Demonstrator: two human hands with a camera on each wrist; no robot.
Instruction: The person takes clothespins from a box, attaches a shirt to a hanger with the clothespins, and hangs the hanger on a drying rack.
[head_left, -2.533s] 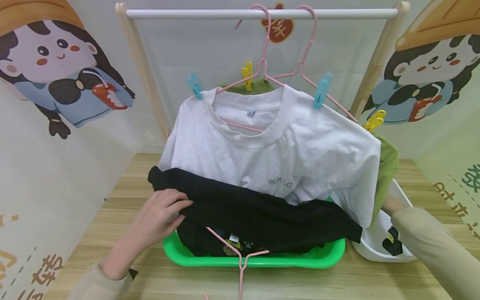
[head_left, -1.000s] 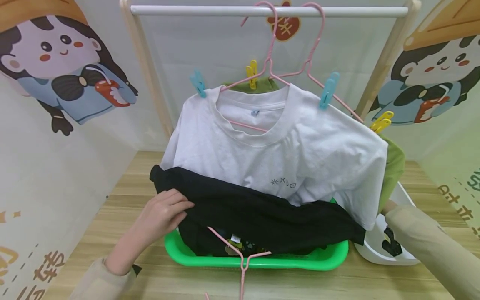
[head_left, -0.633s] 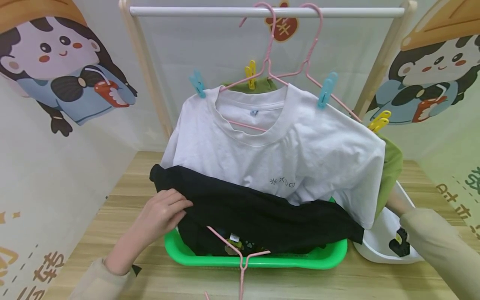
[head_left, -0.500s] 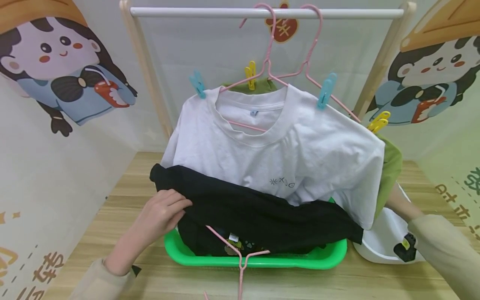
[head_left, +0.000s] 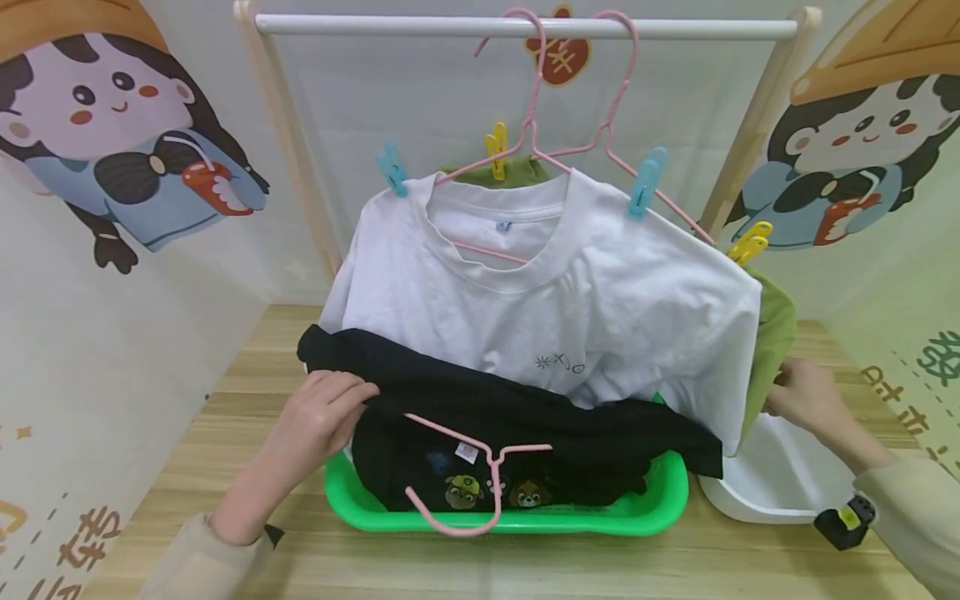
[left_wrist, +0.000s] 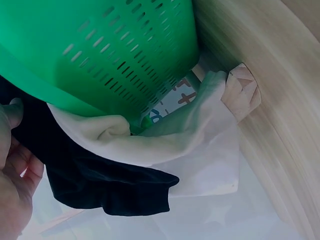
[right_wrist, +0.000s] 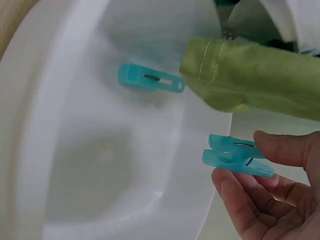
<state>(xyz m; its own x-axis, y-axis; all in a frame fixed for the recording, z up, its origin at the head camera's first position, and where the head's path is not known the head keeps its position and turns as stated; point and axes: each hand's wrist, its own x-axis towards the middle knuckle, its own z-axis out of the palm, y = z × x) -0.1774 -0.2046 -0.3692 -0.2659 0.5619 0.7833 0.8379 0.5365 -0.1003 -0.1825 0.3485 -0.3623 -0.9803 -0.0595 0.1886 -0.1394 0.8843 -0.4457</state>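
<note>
My left hand (head_left: 321,417) pinches the shoulder of a black T-shirt (head_left: 517,408) with cartoon animals printed inside the fold; in the left wrist view its sleeve (left_wrist: 135,187) hangs below the fingers. A pink hanger (head_left: 492,492) pokes out of this shirt, hook downwards. My right hand (head_left: 810,400) is over the rim of a white basin (head_left: 780,483). The right wrist view shows that hand pinching a light blue clothespin (right_wrist: 235,156) between thumb and fingers. Another blue clothespin (right_wrist: 150,78) lies in the basin, near an olive green sleeve (right_wrist: 250,75).
A white T-shirt (head_left: 465,317) hangs behind, fixed to its pink hanger by blue clothespins (head_left: 645,183). An olive green shirt (head_left: 772,333) with yellow clothespins (head_left: 750,243) hangs behind that. The rack bar (head_left: 405,27) spans the back. A green basket (head_left: 600,522) stands beneath the black shirt.
My right hand has risen out of the basin, with a blue clothespin now visible in it. The black shirt's hanger has swung, its hook dropping into view before the basket. My left hand keeps its grip.
</note>
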